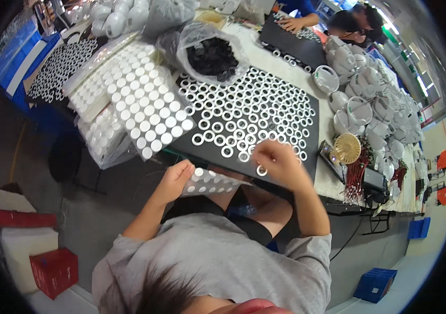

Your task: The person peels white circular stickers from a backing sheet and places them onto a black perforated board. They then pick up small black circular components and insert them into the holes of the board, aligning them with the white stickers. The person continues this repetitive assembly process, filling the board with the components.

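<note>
Nearest the body, the left hand (173,180) gripped a sheet of white round stickers (212,182) by its edge, while the right hand (278,162) pinched a small white ring (261,170) at the near edge of the black tray (207,149). Beyond them, rings (244,112) already covered most of the tray, only its near strip bare. Farther off lay full sticker sheets (139,99) and a bag of black parts (212,55), so much seemingly remained.

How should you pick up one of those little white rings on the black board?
Probably pinch a white ring across its thin rim from above, thumb and finger on opposite edges. The rings lie flat on the black board, close together, so there is little room from the side. The right hand has its grip on one ring like that.
</note>
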A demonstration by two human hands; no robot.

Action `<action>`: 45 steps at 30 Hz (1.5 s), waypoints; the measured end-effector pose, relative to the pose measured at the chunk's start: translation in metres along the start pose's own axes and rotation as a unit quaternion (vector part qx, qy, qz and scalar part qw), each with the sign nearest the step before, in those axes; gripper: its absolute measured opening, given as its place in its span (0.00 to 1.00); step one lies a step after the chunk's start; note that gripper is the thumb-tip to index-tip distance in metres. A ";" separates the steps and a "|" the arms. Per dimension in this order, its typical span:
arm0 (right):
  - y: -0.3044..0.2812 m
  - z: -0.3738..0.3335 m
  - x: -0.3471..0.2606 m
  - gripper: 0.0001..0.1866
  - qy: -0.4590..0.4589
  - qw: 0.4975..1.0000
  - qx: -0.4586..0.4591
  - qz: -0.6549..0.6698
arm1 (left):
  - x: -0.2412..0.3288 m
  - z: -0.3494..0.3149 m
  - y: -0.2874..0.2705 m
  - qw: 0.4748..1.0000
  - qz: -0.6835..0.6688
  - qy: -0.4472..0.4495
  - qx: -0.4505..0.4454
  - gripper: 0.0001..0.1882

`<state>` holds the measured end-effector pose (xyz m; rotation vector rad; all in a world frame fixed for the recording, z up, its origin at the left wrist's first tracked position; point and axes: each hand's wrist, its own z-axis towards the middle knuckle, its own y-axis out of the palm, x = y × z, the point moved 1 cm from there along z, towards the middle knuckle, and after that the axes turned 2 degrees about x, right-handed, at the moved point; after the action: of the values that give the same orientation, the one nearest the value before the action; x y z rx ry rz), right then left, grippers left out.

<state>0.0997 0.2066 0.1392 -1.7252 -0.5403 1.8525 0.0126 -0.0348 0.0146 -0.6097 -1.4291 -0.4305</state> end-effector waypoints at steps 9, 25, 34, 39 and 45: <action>-0.057 0.046 0.121 0.08 0.199 0.974 0.109 0.013 | -0.006 -0.001 0.005 0.999 -0.048 -0.006 -0.023 0.14; -0.051 0.057 0.140 0.12 0.193 0.975 0.095 -0.055 | -0.010 0.002 0.007 0.998 -0.049 -0.004 -0.038 0.14; -0.032 0.058 0.151 0.12 0.161 0.962 0.141 -0.170 | -0.009 0.003 0.007 0.998 -0.047 -0.011 -0.048 0.14; -0.030 0.059 0.144 0.11 0.162 0.958 0.152 -0.180 | -0.007 0.002 0.008 0.997 -0.060 -0.024 -0.052 0.14; -0.031 0.057 0.145 0.11 0.157 0.956 0.164 -0.185 | -0.010 0.001 0.009 0.996 -0.066 -0.028 -0.061 0.14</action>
<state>0.0430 0.3260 0.0520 -1.5296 -0.3704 1.2926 0.0160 -0.0276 0.0035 -0.6313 -1.5090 -0.6134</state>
